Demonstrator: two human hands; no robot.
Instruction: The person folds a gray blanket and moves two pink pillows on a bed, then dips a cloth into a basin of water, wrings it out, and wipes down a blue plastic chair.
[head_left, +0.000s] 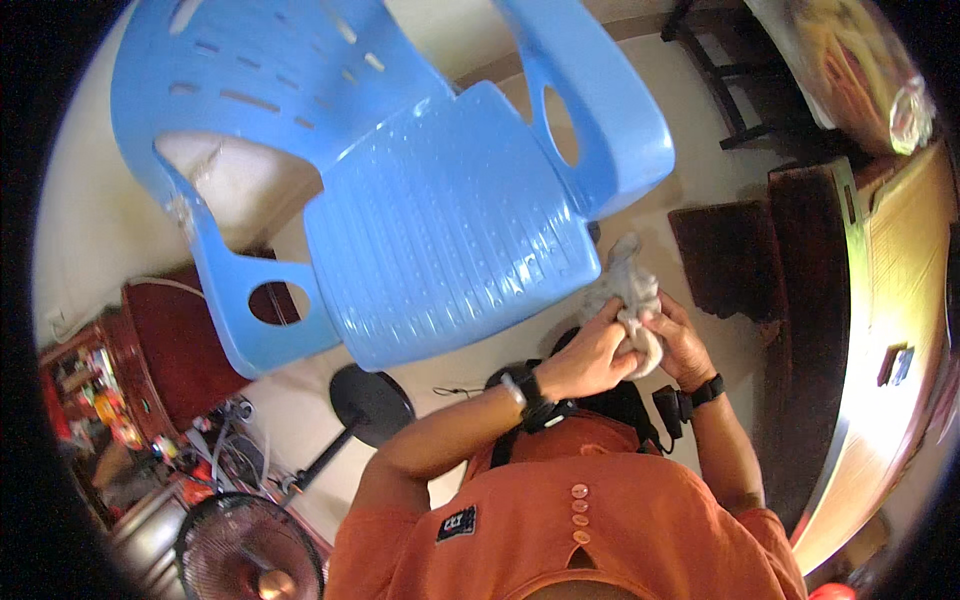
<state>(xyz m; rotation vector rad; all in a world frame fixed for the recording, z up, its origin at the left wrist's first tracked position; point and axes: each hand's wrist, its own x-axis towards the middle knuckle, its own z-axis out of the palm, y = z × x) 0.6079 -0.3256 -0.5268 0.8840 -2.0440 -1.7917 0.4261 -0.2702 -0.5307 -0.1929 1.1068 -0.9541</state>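
A crumpled grey-white cloth (631, 281) is bunched between my two hands, in front of my body. My left hand (589, 356) grips it from the left side, while my right hand (681, 341) has fingers and thumb closed around its right side. Part of the cloth loops down below the fingers. Just beyond and to the left stands a blue plastic armchair (442, 217) with a ribbed seat and slotted backrest. The seat's nearest corner is close to the cloth. Shiny spots show on the seat.
At lower left stands an electric fan (251, 551), with a round black base (371, 405) near it. A dark red wooden cabinet (169, 352) and tangled cables (236, 450) are at the left. To the right are a dark wooden piece of furniture (810, 300) and a black metal frame (724, 71).
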